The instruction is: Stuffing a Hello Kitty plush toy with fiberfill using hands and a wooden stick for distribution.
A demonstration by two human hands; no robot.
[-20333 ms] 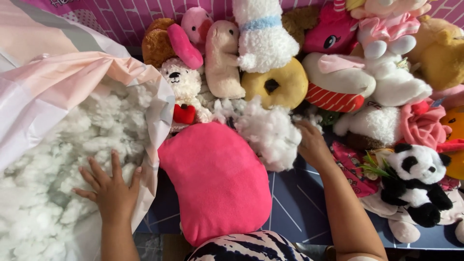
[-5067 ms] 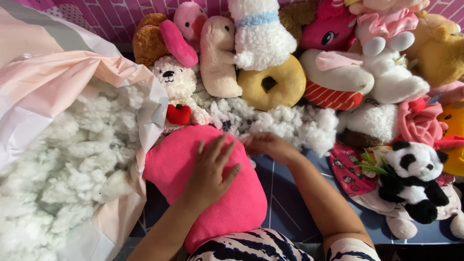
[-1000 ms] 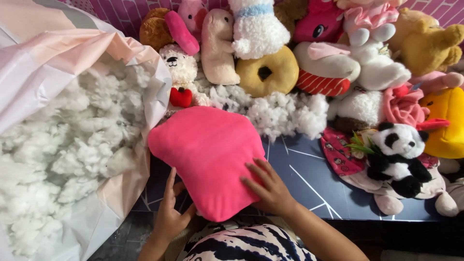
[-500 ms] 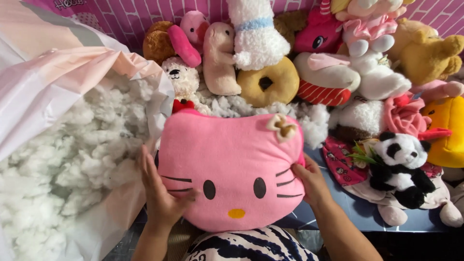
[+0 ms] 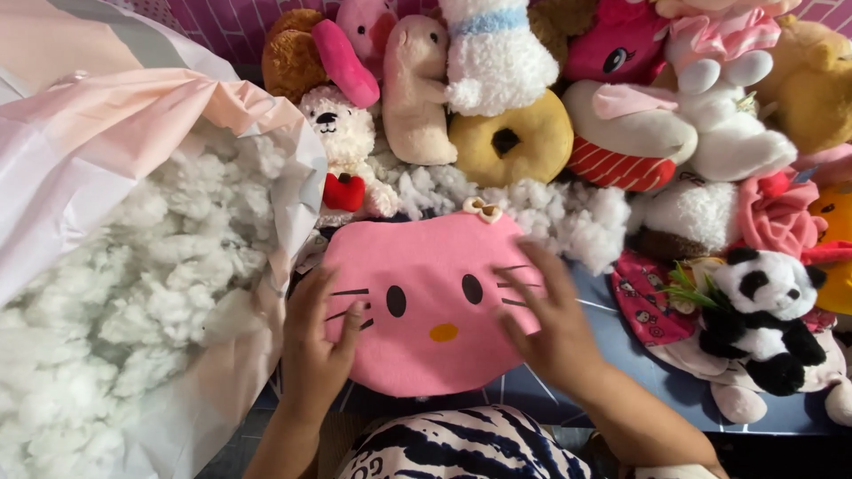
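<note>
Between the open bag of white stuffing point(image 5: 133, 293) and the row of soft toys, the pink cat-face cushion point(image 5: 426, 302) now lies flat on the dark blue surface point(image 5: 612, 372), face up, just below a loose heap of stuffing point(image 5: 568, 217). Half a second earlier both hands held it upright by its sides; a second earlier only its plain pink back showed. The left hand point(image 5: 319, 341) rests spread on the cushion's left edge, and the right hand point(image 5: 550, 319) presses open-fingered over its right cheek, neither pinching anything. It looks plump, so the filling seems largely done and the hands appear to be smoothing it. The panda toy point(image 5: 763, 310) sits apart at the right.
</note>
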